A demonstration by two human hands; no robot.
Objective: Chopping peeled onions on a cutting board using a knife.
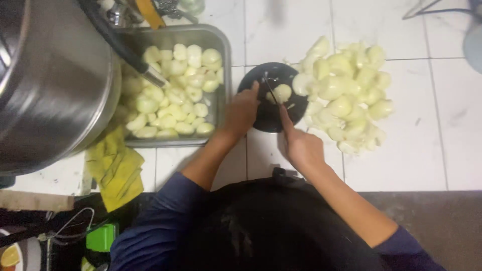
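Fingers of the left hand (242, 111) press down on the peeled onion (282, 93) lying on the round black board (268, 118), while the right hand (300, 145) is clamped on a knife (271, 90) whose blade meets the onion. Left of the board a metal tray (221, 45) holds cut pieces; right of it a pile of peeled onions (346, 90) waits on the white tiled table (427, 150). Cutting well probably means keeping fingertips curled clear of the blade and slicing straight down
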